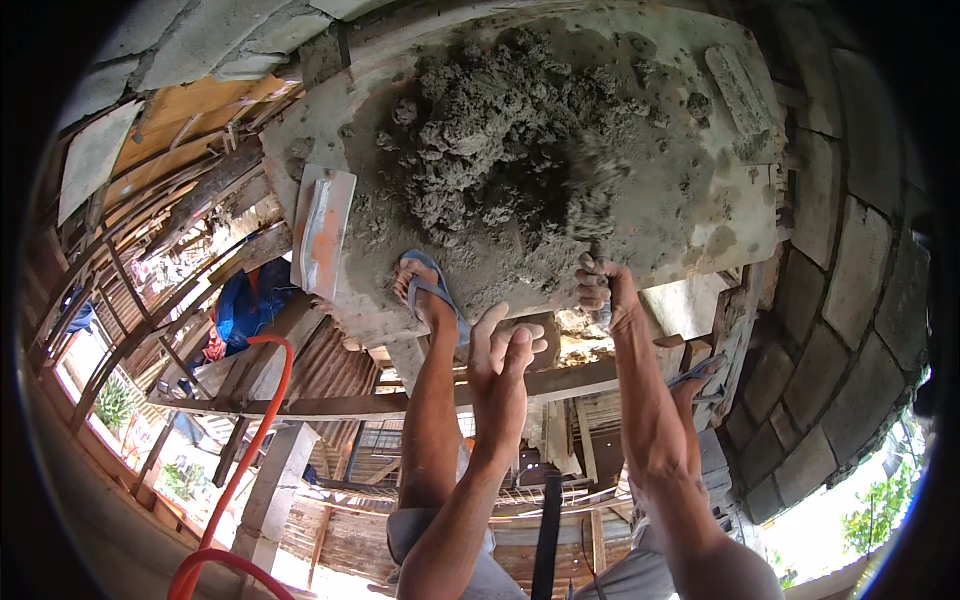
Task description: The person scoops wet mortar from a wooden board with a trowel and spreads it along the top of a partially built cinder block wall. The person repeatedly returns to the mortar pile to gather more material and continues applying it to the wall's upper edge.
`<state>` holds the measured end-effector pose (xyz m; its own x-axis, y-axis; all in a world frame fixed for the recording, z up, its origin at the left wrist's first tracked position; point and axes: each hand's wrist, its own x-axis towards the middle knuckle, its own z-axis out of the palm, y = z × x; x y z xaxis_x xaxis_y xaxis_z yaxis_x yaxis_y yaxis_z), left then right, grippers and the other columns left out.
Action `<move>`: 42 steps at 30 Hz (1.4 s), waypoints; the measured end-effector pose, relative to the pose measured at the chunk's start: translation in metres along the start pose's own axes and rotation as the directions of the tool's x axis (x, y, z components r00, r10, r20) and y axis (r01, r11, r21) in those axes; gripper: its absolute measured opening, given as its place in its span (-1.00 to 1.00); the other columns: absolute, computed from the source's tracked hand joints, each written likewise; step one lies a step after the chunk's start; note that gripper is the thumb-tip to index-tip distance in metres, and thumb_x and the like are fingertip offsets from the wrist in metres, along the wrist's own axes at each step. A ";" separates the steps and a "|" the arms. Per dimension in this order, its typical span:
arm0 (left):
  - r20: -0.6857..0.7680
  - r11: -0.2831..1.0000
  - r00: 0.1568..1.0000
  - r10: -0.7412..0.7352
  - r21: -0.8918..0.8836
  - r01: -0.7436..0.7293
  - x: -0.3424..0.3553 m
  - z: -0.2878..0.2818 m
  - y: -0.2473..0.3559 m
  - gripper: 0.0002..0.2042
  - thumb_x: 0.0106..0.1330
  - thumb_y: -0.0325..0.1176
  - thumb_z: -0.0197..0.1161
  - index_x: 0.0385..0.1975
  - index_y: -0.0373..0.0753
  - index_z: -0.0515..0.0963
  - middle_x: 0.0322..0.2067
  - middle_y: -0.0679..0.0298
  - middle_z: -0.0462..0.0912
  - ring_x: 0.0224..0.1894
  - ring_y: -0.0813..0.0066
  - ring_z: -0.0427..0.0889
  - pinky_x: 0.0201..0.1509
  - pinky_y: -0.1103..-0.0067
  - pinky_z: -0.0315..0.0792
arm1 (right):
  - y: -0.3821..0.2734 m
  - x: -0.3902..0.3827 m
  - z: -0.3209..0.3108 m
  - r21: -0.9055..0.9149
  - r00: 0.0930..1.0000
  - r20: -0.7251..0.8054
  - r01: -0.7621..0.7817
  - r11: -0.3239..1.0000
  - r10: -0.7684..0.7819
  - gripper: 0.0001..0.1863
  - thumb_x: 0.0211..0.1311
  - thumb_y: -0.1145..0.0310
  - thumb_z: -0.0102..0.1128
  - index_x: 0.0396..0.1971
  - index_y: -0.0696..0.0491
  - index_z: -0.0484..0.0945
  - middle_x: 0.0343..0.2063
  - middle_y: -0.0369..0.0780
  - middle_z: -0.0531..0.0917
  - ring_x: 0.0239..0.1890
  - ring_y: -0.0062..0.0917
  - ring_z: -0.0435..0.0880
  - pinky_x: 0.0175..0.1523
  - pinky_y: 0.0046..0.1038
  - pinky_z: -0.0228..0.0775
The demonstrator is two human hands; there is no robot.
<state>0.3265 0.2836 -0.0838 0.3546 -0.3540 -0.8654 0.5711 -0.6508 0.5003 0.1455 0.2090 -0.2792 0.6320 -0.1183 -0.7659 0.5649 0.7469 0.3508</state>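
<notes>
A heap of wet grey mortar lies on a flat board in front of me. My right hand is closed around the handle of a trowel, at the board's near edge. The trowel's blade is coated in mortar and blurred by motion at the heap's right side. My left hand is held up short of the board, its fingers loosely apart and nothing in them.
My sandalled foot rests on the board's near edge. A wooden float lies at its left. Block walls rise on the right. A red hose curves at lower left. Below, a wooden beam crosses open gaps.
</notes>
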 end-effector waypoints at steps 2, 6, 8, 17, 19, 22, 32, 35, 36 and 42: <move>0.016 0.998 1.000 -0.001 -0.059 0.002 0.001 -0.002 -0.005 -0.46 0.42 -0.12 0.11 0.26 -0.32 0.25 -0.11 0.11 0.59 -0.10 0.35 0.62 0.07 0.44 0.42 | 0.007 -0.015 -0.020 -0.478 0.982 -0.184 -0.131 0.868 0.046 -0.89 0.08 0.48 0.07 -0.35 0.11 0.42 -0.70 -0.36 0.37 -0.79 -0.70 0.25 -0.74 -0.57 0.17; -0.129 0.998 0.992 0.012 -0.052 -0.019 0.006 -0.031 -0.009 -0.48 0.42 -0.16 0.10 0.26 -0.32 0.25 -0.09 0.13 0.58 -0.10 0.36 0.61 0.09 0.43 0.42 | 0.106 -0.022 -0.065 -0.912 0.950 -0.256 -0.176 0.370 -0.181 -0.76 0.10 0.44 0.26 -0.21 0.14 0.59 -0.68 -0.25 0.55 -0.68 -0.66 0.49 -0.71 -0.51 0.23; -0.283 0.976 0.948 -0.144 -0.200 0.088 0.015 -0.046 -0.005 -0.56 0.44 -0.22 0.04 0.24 -0.28 0.29 -0.11 0.18 0.57 -0.14 0.41 0.58 0.07 0.43 0.41 | 0.154 0.006 -0.071 -0.987 0.887 0.076 0.002 -0.160 -0.456 -0.54 -0.05 0.28 0.35 -0.13 0.21 0.58 -0.58 -0.07 0.66 -0.51 -0.33 0.66 -0.41 -0.25 0.46; -0.256 0.994 0.964 0.070 -0.060 -0.088 0.027 -0.047 0.000 -0.60 0.43 -0.24 0.06 0.20 -0.26 0.34 -0.21 0.22 0.55 -0.16 0.43 0.56 0.01 0.43 0.44 | 0.155 0.223 0.000 -0.935 0.760 0.082 0.283 0.214 -0.645 -0.79 -0.10 0.38 0.21 -0.46 0.18 0.49 -0.73 -0.17 0.52 -0.68 -0.42 0.51 -0.56 -0.29 0.37; -0.224 0.994 0.971 0.080 -0.052 -0.094 0.021 -0.038 -0.007 -0.59 0.43 -0.23 0.08 0.20 -0.26 0.34 -0.21 0.20 0.55 -0.18 0.44 0.56 -0.01 0.46 0.46 | 0.147 0.199 0.000 -0.854 0.887 -0.009 0.233 0.464 -0.462 -0.87 0.07 0.40 0.22 -0.53 0.10 0.47 -0.72 -0.29 0.48 -0.79 -0.61 0.36 -0.70 -0.45 0.25; -0.152 0.991 0.988 0.040 -0.121 -0.059 0.016 -0.027 -0.014 -0.55 0.41 -0.23 0.12 0.20 -0.32 0.31 -0.22 0.16 0.57 -0.20 0.44 0.57 0.00 0.45 0.46 | 0.122 0.151 0.008 -0.671 0.983 0.035 0.158 0.725 -0.182 -0.92 0.08 0.48 0.10 -0.52 0.06 0.39 -0.76 -0.35 0.38 -0.82 -0.62 0.33 -0.74 -0.47 0.25; -0.201 0.983 0.980 0.001 -0.178 -0.038 0.009 -0.052 -0.005 -0.56 0.44 -0.23 0.06 0.23 -0.30 0.29 -0.21 0.17 0.55 -0.18 0.43 0.57 0.04 0.42 0.46 | 0.099 0.043 -0.002 -0.504 0.988 -0.151 -0.093 0.859 0.019 -0.83 -0.04 0.56 0.02 -0.52 -0.01 0.25 -0.74 -0.41 0.28 -0.84 -0.71 0.22 -0.78 -0.57 0.09; -0.305 0.968 0.952 -0.010 -0.241 -0.067 0.014 -0.062 -0.012 -0.60 0.45 -0.23 0.03 0.21 -0.25 0.31 -0.24 0.23 0.57 -0.21 0.46 0.55 0.01 0.46 0.44 | 0.162 0.072 0.002 -0.863 0.940 -0.340 -0.328 0.385 0.037 -0.76 -0.06 0.46 0.08 -0.30 0.12 0.49 -0.55 -0.24 0.48 -0.53 -0.56 0.37 -0.41 -0.50 0.22; -0.315 0.963 0.949 0.023 -0.246 -0.105 0.015 -0.063 -0.014 -0.60 0.45 -0.24 0.03 0.21 -0.25 0.31 -0.24 0.24 0.57 -0.21 0.47 0.55 0.00 0.46 0.43 | 0.179 0.088 0.006 -0.915 0.980 -0.200 -0.196 0.353 0.025 -0.64 -0.07 0.34 0.12 -0.22 0.19 0.57 -0.36 -0.16 0.60 -0.21 -0.47 0.52 -0.03 -0.46 0.35; -0.368 0.973 0.930 0.021 -0.205 -0.104 0.016 -0.045 -0.023 -0.56 0.44 -0.20 0.05 0.24 -0.23 0.29 -0.23 0.26 0.53 -0.21 0.46 0.51 0.08 0.43 0.35 | 0.188 0.200 0.024 -0.727 0.991 -0.120 -0.053 0.685 -0.051 -0.81 0.13 0.31 0.09 -0.57 0.11 0.47 -0.69 -0.26 0.44 -0.78 -0.58 0.36 -0.70 -0.47 0.24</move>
<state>0.3522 0.3235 -0.1081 0.6142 -0.0958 -0.7833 0.6711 -0.4588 0.5823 0.3905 0.3099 -0.3537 0.5339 -0.0767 -0.8421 -0.0319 0.9933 -0.1107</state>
